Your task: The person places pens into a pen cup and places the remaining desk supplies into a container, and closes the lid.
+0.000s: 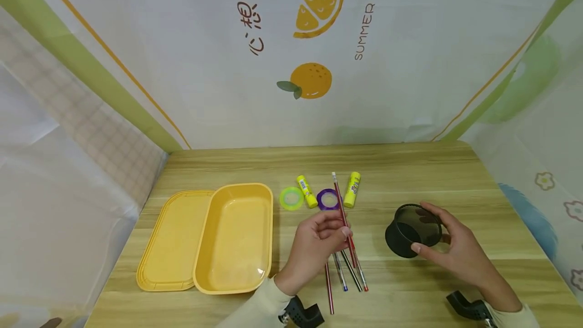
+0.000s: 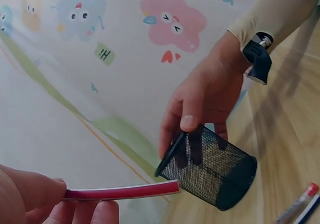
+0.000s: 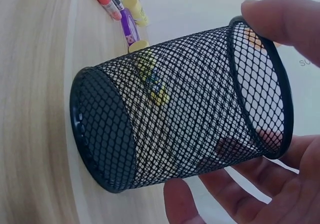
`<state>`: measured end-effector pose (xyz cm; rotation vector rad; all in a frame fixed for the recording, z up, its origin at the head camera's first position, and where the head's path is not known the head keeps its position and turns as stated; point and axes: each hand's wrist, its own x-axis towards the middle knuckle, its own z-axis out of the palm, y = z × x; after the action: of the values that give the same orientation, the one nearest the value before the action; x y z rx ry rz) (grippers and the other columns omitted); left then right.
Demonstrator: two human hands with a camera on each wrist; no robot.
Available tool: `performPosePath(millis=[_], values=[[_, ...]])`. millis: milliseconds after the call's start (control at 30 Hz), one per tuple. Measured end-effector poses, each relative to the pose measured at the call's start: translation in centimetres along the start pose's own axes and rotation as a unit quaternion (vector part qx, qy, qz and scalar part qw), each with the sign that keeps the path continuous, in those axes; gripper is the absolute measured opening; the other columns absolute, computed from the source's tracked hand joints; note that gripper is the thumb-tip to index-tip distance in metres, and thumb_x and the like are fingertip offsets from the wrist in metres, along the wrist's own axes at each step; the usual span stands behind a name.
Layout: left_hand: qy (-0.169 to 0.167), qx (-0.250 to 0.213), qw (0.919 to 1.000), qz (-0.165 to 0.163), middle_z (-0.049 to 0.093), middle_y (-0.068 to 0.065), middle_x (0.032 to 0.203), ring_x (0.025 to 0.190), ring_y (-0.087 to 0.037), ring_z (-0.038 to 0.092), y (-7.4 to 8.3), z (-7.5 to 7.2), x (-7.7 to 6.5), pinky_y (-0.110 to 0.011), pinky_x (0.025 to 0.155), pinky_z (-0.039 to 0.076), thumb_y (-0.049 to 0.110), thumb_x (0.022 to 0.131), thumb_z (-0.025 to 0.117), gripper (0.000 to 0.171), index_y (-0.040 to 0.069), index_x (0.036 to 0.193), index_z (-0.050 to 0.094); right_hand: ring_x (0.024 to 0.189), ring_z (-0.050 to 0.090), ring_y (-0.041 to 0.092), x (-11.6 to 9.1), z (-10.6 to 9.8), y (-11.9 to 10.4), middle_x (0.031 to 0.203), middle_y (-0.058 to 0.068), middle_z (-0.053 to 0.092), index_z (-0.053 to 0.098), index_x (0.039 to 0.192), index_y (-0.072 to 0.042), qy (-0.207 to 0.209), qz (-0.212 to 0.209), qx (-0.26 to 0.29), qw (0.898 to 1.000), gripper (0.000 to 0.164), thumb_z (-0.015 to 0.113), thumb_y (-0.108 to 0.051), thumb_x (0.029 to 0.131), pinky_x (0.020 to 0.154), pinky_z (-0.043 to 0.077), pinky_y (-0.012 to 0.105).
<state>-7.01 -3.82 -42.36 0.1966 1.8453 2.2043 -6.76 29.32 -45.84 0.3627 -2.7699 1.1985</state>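
My left hand (image 1: pixel 311 247) pinches a dark red pencil (image 1: pixel 339 197) between thumb and fingers, its white end pointing away from me. In the left wrist view the other end of the pencil (image 2: pixel 130 190) sticks out toward a black mesh pen holder (image 2: pixel 217 169). That pen holder (image 1: pixel 401 239) is tilted, and my right hand (image 1: pixel 460 249) grips it by the rim and side. Through the mesh in the right wrist view, the holder (image 3: pixel 185 108) has nothing inside. Below my left hand lie another red pencil (image 1: pixel 329 292), a dark pencil (image 1: pixel 351 271) and pens (image 1: pixel 339 272).
Left of my hands stands a yellow box (image 1: pixel 237 242), with its yellow lid (image 1: pixel 175 242) beside it. Farther back lie a green tape roll (image 1: pixel 282 199), a purple tape roll (image 1: pixel 321 200) and two yellow glue sticks (image 1: pixel 307 192). A printed curtain (image 1: pixel 387 105) hangs behind the table.
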Motion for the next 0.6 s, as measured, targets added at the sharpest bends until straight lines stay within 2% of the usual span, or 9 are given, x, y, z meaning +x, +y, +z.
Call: performPosePath(millis=[167,300,467,600], values=[[-0.009,-0.007,0.9997,0.019,0.071,-0.021,0.119,0.099,-0.018,0.077,0.6,1.2,0.9,-0.032,0.081,0.065,0.007,0.1,0.073,0.032,-0.001,0.13,0.067,0.123,0.042,-0.017,0.0,-0.1,0.0,0.147,0.01,0.054,0.042,0.162,-0.017,-0.003,0.008,0.005,1.0,0.09,0.09,-0.02,0.086,0.079,0.055,0.024],[-0.019,-0.013,0.9993,0.03,0.072,-0.016,0.117,0.099,-0.015,0.077,1.0,1.9,1.5,-0.032,0.083,0.065,0.007,0.1,0.073,0.03,0.002,0.129,0.069,0.122,0.042,-0.017,0.1,-0.1,-0.1,0.148,0.012,0.055,0.043,0.162,-0.018,-0.006,0.014,0.005,1.0,0.089,0.09,-0.021,0.086,0.078,0.056,0.025],[-0.025,-0.033,0.9983,0.042,0.072,-0.01,0.114,0.098,-0.014,0.077,1.4,2.8,2.3,-0.033,0.084,0.065,0.005,0.099,0.073,0.031,0.003,0.13,0.069,0.119,0.044,-0.016,0.1,-0.2,-0.3,0.149,0.013,0.055,0.044,0.161,-0.013,-0.009,0.021,0.007,1.0,0.088,0.09,-0.024,0.086,0.076,0.056,0.026],[-0.029,-0.043,0.9973,0.052,0.072,-0.01,0.115,0.098,-0.011,0.076,1.6,3.5,3.0,-0.032,0.084,0.065,0.003,0.099,0.073,0.031,0.002,0.13,0.069,0.118,0.043,-0.017,0.2,-0.3,-0.4,0.152,0.015,0.054,0.044,0.161,-0.014,-0.01,0.027,0.007,1.0,0.088,0.09,-0.025,0.086,0.075,0.056,0.026]])
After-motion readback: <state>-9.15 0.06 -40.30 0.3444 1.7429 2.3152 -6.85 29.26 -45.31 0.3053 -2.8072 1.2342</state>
